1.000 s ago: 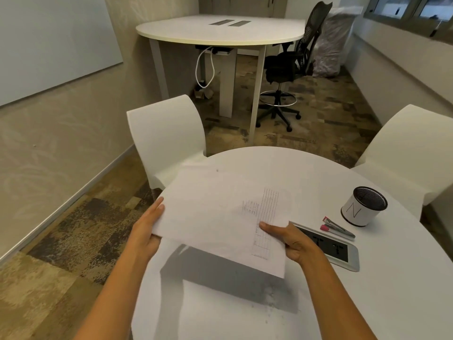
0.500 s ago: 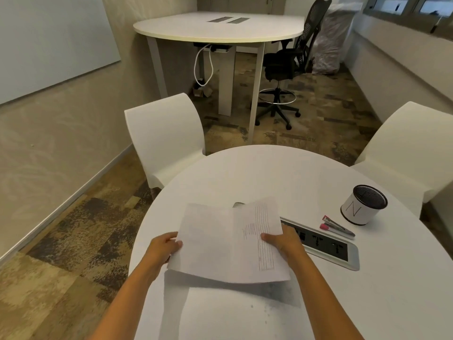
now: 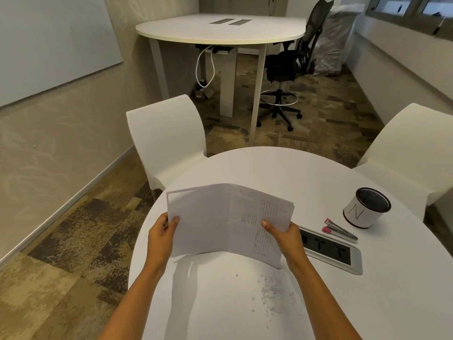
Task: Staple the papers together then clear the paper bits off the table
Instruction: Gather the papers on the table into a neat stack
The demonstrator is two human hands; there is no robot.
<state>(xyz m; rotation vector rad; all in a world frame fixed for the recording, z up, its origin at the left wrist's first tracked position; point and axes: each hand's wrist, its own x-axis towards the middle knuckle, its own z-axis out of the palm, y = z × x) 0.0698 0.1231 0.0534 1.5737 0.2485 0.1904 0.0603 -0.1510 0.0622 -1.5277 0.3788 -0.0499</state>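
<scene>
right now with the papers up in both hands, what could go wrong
The papers bow between the left hand and right hand, edges fanned at the top right, so they may get stapled misaligned. The paper bits lie on the table near their lower edge; setting the sheets down there could scatter them.

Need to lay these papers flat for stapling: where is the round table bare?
Bare: the far stretch of the table between the papers and the far rim, and the near-left part beside the paper bits. Crowded: the right side, with power panel, stapler and cup.
</scene>
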